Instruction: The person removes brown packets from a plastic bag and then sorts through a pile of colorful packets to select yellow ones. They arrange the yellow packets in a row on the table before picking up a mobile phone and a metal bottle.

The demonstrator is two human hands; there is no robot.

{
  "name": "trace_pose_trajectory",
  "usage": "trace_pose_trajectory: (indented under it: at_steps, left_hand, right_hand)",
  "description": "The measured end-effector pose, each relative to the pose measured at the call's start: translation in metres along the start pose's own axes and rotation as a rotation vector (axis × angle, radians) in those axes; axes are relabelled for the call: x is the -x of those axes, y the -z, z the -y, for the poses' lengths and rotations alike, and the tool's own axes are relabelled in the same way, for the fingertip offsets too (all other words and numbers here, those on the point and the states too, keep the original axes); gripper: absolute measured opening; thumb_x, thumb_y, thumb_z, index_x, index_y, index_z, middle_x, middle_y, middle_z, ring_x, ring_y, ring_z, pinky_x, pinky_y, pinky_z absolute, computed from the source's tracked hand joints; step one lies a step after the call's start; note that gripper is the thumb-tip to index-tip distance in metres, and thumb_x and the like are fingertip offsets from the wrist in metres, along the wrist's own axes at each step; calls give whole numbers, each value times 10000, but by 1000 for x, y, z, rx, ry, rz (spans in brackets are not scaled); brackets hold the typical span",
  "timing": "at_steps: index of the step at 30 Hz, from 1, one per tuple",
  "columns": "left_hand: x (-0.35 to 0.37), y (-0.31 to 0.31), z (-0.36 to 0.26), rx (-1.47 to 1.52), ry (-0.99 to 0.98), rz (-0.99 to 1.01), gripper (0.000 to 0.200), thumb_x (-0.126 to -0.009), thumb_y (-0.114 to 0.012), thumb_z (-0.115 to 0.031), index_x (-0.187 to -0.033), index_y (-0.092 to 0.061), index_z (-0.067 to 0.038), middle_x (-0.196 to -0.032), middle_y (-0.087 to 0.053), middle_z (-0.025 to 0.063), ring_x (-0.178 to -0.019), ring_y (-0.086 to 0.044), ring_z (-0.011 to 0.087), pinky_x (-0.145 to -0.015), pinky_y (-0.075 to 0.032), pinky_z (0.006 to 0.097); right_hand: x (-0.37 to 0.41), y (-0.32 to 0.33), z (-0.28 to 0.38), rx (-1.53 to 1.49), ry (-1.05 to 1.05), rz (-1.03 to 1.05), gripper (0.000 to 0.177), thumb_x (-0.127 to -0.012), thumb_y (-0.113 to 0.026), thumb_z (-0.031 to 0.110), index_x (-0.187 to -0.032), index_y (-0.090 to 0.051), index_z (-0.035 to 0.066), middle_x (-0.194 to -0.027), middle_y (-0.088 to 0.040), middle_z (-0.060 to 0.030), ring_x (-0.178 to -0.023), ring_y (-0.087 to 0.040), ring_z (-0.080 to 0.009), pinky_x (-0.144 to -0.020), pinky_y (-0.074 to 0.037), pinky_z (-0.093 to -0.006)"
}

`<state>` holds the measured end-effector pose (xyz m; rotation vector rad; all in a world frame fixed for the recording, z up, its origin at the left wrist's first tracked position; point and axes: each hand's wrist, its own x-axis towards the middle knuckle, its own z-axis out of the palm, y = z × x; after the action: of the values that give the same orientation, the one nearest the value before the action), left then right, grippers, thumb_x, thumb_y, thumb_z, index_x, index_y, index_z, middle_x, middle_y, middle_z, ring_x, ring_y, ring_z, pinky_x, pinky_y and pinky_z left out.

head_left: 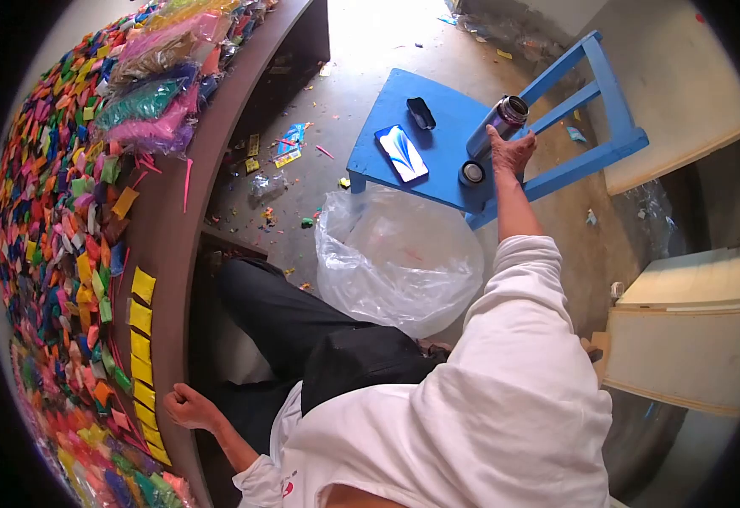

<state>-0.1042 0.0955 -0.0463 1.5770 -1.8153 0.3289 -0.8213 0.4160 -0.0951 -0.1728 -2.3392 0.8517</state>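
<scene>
My right hand [512, 152] is wrapped round a metal thermos flask [492, 125], which has no lid on and leans above the blue chair seat [437, 173]. Its round cap [471, 173] rests on the seat just below the hand. A phone [402, 153] with a lit screen and a dark case [420, 113] lie farther left on that seat. Low at the left, my left hand [192, 407] is closed at the edge of the brown table [167, 254], beside a row of yellow packets [141, 345]. Whether it holds anything is hidden.
Many small colourful packets [57, 212] and bagged bundles [158, 93] cover the table's left side. A clear plastic bag [399, 254] sits on the floor before the chair. Scraps litter the floor. Pale wooden boxes [683, 356] stand at the right.
</scene>
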Motion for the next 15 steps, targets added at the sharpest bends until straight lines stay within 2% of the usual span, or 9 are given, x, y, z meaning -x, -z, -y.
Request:
trace_pose_trajectory:
  at_steps: [2, 5, 8, 12, 15]
  left_hand:
    - [-1, 0, -1, -19, 1, -4, 346, -941, -585, -247, -680, -488, -41, -662, -492, 98, -621, -509, 250, -578, -435, 417]
    - [-1, 0, -2, -22, 25, 11, 353, -941, -577, -246, -674, -474, -39, -656, -480, 99, -619, -499, 247, -579, -430, 419]
    - [-2, 2, -7, -29, 45, 32, 355, -940, -570, -241, -668, -466, -38, -650, -473, 100, -617, -495, 245, -580, -427, 419]
    - [-3, 3, -8, -36, 58, 39, 352, -939, -564, -242, -667, -476, -35, -643, -480, 101, -605, -500, 245, -559, -426, 411]
    - [-2, 0, -6, -30, 38, -10, 350, -920, -553, -256, -667, -483, -24, -624, -495, 124, -578, -509, 281, -530, -411, 442]
  right_hand:
    - [-1, 3, 2, 17, -48, 71, 1124, -540, -911, 509, -1353, -384, -60, -1292, -525, -272, -1272, -450, -434, -1088, -376, -474]
    - [1, -7, 1, -14, -82, -10, 1029, -522, -912, 537, -1258, -488, -43, -1185, -606, -244, -1151, -560, -417, -1010, -446, -475]
    - [-8, -21, -3, -65, -69, -4, 999, -519, -915, 524, -1234, -499, -38, -1166, -624, -238, -1126, -595, -393, -989, -469, -461]
    - [-17, -34, -2, -114, -183, 87, 991, -502, -925, 510, -1212, -496, -33, -1154, -642, -241, -1110, -617, -393, -995, -474, -439]
    - [-18, -37, 0, -136, -268, 106, 984, -497, -933, 478, -1216, -488, -24, -1162, -646, -235, -1105, -623, -404, -1003, -475, -437]
